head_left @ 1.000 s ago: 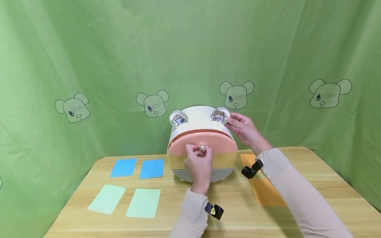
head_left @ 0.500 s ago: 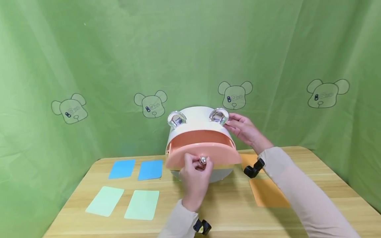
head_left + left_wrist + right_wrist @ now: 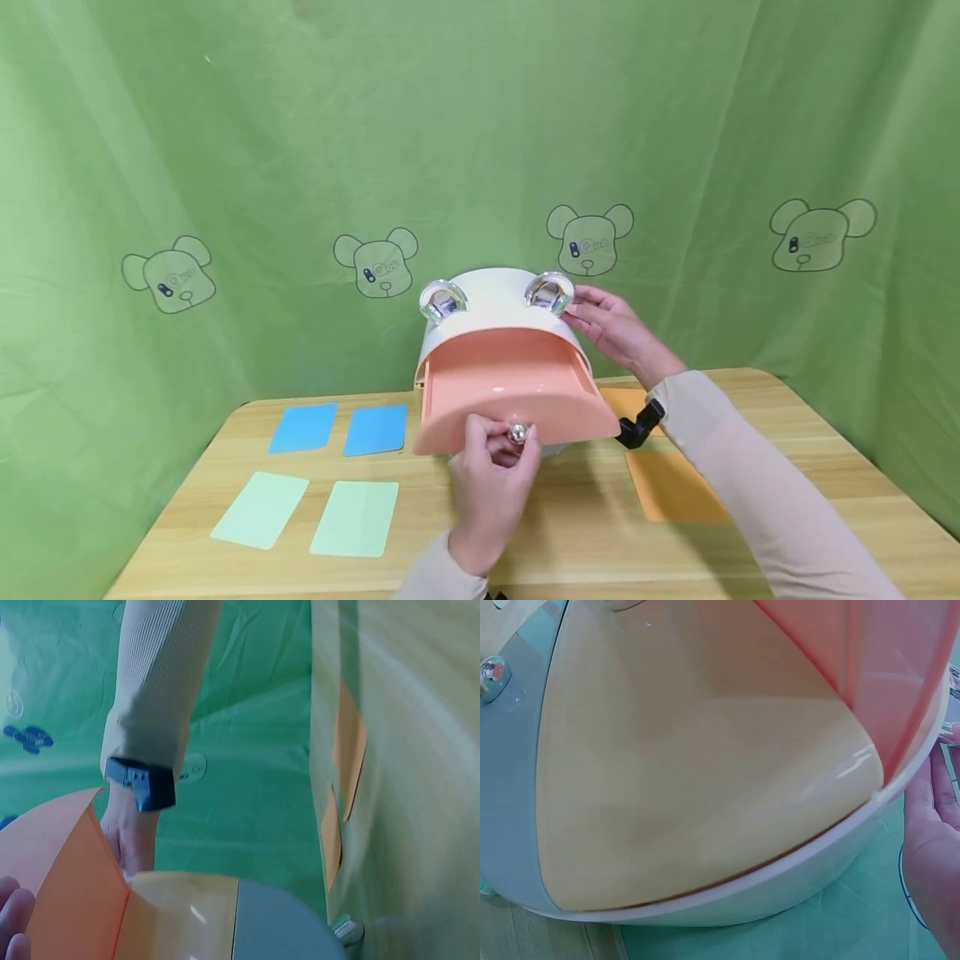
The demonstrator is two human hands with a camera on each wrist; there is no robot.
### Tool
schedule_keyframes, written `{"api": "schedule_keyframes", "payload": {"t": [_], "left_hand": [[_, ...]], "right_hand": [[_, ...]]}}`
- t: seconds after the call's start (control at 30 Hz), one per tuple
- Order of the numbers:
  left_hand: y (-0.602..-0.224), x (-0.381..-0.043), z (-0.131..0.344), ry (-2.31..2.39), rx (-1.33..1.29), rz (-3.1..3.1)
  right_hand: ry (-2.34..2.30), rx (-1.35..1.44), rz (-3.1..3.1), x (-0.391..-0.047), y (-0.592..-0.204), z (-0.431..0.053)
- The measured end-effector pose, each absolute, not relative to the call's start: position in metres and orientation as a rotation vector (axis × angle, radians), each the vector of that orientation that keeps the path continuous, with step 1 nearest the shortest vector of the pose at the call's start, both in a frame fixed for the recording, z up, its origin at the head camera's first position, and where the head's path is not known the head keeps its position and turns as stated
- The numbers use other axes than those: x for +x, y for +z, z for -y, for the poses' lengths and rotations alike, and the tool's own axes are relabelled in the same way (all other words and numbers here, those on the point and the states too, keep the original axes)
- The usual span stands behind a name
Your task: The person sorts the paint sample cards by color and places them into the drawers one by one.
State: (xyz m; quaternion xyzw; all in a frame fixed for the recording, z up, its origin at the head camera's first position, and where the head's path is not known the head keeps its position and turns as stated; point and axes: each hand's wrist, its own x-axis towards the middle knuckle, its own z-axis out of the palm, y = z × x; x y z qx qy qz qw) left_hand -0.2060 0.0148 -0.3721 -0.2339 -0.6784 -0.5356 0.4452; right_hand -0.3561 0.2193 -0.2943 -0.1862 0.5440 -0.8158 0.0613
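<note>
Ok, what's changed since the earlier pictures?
The left hand, pinching the round silver knob throughout, pulled the curved glossy pink drawer out toward the head camera. The right hand stayed beside the rounded white cabinet; rectangular blue cards, pale green cards and orange cards stayed put.

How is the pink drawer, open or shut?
Open: the pink drawer juts from the white box, its inside showing; the left fingers pinch its silver knob.

Table (image 3: pixel 585 542), drawer box (image 3: pixel 495 296), blue cards (image 3: pixel 375 430), mint cards (image 3: pixel 354 518), orange cards (image 3: pixel 671 487) (two each)
</note>
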Motion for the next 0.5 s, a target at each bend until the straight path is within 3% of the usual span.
{"api": "schedule_keyframes", "payload": {"t": [0.5], "left_hand": [[-0.381,-0.185,-0.006,-1.277,-0.775,1.601]], "right_hand": [[-2.481,-0.558,-1.625,-0.356,-0.294,-0.219]]}}
